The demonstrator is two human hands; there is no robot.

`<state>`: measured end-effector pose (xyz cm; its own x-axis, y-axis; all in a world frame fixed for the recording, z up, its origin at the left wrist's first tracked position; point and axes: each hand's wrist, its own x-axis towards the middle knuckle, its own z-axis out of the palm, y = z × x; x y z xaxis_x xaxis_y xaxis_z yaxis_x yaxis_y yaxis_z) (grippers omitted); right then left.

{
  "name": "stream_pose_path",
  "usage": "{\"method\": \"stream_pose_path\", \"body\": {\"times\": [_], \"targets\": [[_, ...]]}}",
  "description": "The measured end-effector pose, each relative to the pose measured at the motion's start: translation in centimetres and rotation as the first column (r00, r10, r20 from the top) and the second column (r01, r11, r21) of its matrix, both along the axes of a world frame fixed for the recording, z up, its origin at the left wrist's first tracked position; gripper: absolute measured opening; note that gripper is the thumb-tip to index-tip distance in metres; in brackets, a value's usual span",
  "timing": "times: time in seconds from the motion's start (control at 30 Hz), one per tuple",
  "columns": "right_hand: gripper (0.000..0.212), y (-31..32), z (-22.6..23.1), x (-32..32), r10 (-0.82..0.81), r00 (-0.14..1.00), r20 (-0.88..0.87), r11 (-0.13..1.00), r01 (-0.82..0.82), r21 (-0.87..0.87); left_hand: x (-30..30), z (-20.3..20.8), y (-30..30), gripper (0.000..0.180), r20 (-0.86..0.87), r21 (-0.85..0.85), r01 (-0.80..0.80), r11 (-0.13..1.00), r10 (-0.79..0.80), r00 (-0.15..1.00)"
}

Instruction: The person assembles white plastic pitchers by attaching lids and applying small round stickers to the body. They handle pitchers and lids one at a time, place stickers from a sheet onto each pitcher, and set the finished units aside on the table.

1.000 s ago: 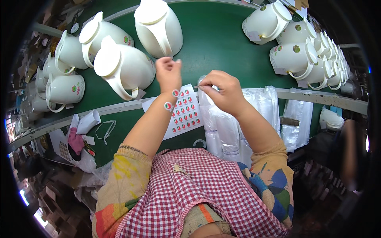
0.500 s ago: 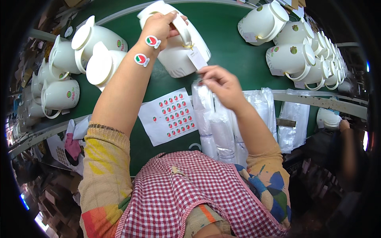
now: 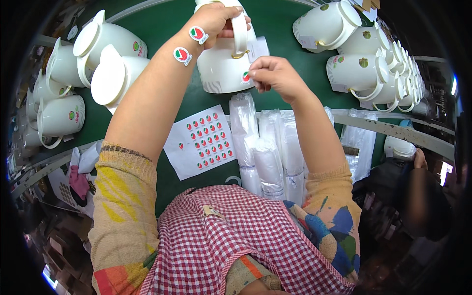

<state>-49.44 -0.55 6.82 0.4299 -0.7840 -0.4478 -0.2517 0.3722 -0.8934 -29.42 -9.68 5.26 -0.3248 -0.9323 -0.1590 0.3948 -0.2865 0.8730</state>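
Note:
My left hand [image 3: 222, 23] is closed around the handle of a white pitcher [image 3: 219, 71] at the top middle. A white hang tag [image 3: 257, 48] hangs by a gold tie at the handle's lower end. Between the thumb and fingers of my right hand [image 3: 276, 74] is a red and green round sticker [image 3: 246, 76], held against or just over the pitcher's lower side; I cannot tell if it touches. Two more such stickers, an upper one [image 3: 197, 34] and a lower one [image 3: 182, 55], are stuck on my left wrist and forearm.
A white sticker sheet [image 3: 187, 162] lies before me, beside bundles of clear plastic bags [image 3: 269, 162]. More white pitchers stand at the left [image 3: 113, 39] and in rows at the right [image 3: 325, 25]. A metal rail [image 3: 403, 130] crosses the table; another person's hand [image 3: 420, 160] is at far right.
The pitcher has turned more upright in my left hand, and its tag has swung up to the right. My right hand has moved up from the bags, bringing the sticker to the pitcher's side.

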Motion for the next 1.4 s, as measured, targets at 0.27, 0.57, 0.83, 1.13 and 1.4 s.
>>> {"method": "stream_pose_path", "body": {"times": [0.27, 0.57, 0.83, 1.13, 1.4], "targets": [[0.007, -1.7, -1.9, 1.1, 0.071, 0.994, -0.079, 0.997, -0.071, 0.008, 0.5, -1.5, -0.9, 0.013, -0.005, 0.008, 0.007, 1.0, -0.007, 1.0], [0.006, 0.9, -3.0, 3.0, 0.052, 0.987, 0.151, 0.987, -0.028, -0.16, 0.4, -1.6, -1.3, 0.015, 0.009, 0.023, 0.002, 1.0, -0.003, 1.0], [0.009, -2.6, -1.5, 1.0, 0.019, 0.998, -0.056, 1.0, -0.018, 0.017, 0.2, -1.2, -1.2, 0.018, 0.04, 0.034, -0.015, 0.999, 0.014, 0.999], [0.008, -3.0, -1.6, 1.7, -0.075, 0.986, -0.146, 0.995, 0.063, -0.083, 0.2, -1.6, -1.5, 0.021, 0.04, 0.007, -0.007, 1.0, 0.007, 0.999], [0.013, -1.7, -2.6, 2.4, -0.181, 0.921, -0.345, 0.913, 0.027, -0.406, 0.1, -1.8, -1.5, 0.023, 0.029, 0.005, -0.003, 1.0, 0.003, 1.0]]}}
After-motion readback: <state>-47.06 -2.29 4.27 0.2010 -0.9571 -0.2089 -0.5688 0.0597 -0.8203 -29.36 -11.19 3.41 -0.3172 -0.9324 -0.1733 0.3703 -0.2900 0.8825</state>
